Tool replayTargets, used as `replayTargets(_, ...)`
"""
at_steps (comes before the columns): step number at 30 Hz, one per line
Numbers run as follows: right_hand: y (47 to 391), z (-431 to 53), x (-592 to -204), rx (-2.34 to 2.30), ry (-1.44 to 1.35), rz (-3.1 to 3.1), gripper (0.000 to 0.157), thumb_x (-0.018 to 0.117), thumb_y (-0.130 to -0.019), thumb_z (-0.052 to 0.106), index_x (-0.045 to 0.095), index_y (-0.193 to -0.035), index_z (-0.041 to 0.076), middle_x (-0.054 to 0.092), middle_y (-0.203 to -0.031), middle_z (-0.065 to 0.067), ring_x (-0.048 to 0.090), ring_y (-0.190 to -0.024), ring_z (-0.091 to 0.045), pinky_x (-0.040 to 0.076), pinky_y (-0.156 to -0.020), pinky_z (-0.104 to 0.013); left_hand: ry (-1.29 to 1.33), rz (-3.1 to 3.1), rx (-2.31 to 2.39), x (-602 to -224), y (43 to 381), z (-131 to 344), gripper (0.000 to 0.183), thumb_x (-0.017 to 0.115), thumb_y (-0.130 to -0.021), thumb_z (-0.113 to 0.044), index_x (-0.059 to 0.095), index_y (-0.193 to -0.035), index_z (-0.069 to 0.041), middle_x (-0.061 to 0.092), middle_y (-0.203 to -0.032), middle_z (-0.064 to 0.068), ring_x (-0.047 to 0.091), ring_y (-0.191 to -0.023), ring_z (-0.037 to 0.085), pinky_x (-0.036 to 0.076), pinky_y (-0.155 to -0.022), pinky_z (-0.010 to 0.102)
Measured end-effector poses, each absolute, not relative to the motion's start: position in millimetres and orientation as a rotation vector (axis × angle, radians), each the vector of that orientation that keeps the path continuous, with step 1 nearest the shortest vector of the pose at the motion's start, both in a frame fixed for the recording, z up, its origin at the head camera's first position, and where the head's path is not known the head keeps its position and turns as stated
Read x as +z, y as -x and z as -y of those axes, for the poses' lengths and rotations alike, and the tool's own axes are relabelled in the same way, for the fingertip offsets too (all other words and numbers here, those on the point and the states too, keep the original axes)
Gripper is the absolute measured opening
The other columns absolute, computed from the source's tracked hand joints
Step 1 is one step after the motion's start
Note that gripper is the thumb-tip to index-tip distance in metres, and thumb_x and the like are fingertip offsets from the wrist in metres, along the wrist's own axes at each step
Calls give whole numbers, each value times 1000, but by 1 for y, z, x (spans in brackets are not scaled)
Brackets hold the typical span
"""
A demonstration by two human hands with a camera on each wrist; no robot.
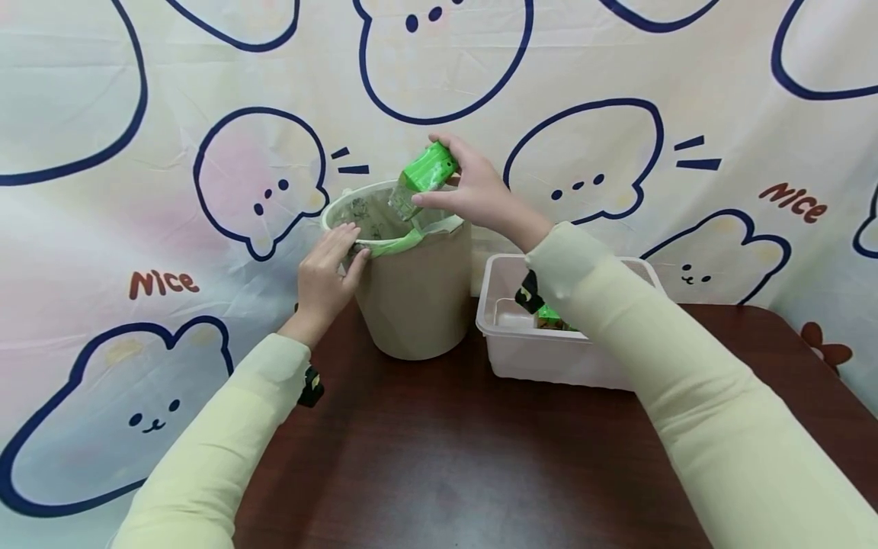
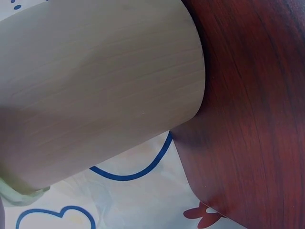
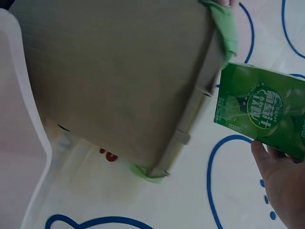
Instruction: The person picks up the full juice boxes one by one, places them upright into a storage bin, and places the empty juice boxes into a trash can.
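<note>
A beige trash bin, lined with a patterned green bag, stands upright at the back of the table. My left hand grips the near-left part of its rim, fingers over the edge and thumb on the outer side. In the left wrist view the bin's wall fills much of the picture. Held between thumb and fingers of my right hand is a green juice carton, tilted above the bin's opening. The right wrist view shows printed lettering on the carton.
Just right of the bin sits a white plastic tub with green packages inside, partly hidden by my right sleeve. Under both is a dark brown wooden table. A cartoon-printed cloth hangs close behind.
</note>
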State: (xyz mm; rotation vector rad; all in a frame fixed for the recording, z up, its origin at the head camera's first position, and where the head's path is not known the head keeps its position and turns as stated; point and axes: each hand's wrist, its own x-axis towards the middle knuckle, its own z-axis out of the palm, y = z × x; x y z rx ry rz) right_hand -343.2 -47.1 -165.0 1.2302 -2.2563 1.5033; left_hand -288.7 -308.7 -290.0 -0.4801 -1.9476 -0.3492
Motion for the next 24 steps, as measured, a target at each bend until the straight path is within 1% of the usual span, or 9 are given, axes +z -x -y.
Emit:
replayTargets(7, 358, 65, -173, 1375, -1122, 2388, 83, 77, -83, 23, 31, -151, 10, 46, -139, -8, 52, -111, -15, 48, -88, -23, 488, 1941, -352, -290, 288, 310, 37, 67, -93, -19, 65, -124, 1, 63, -126, 16, 57, -120, 30, 36, -108, 36)
replayTargets(15, 368, 73, -180, 1294, -1111, 2495, 81, 74, -84, 23, 32, -152, 8, 48, -137, -9, 50, -106, -16, 45, -87, -22, 495, 1938, -359, -289, 289, 309, 37, 67, -92, -19, 65, -124, 1, 63, -126, 15, 57, -120, 30, 36, -108, 36)
replayTargets(17, 371, 74, -182, 1278, -1114, 2513, 80, 73, -84, 23, 32, -151, 8, 50, -134, -8, 49, -104, -16, 44, -85, -22, 496, 1941, -357, -289, 289, 309, 37, 67, -93, -19, 65, -123, 1, 63, -125, 15, 57, -120, 30, 36, -108, 36)
replayTargets(21, 376, 76, -185, 1285, -1146, 2515, 75, 74, -83, 20, 38, -147, 6, 53, -122, -9, 50, -97, -18, 45, -79, -24, 495, 1940, -358, -288, 288, 308, 37, 67, -92, -19, 65, -123, 1, 63, -125, 16, 57, -120, 30, 37, -108, 36)
replayTargets(24, 378, 77, -186, 1288, -1160, 2520, 74, 74, -83, 20, 39, -146, 5, 53, -117, -9, 49, -95, -18, 45, -77, -24, 493, 1942, -353, -288, 287, 308, 36, 66, -93, -19, 65, -123, 1, 63, -125, 16, 57, -120, 30, 37, -108, 36)
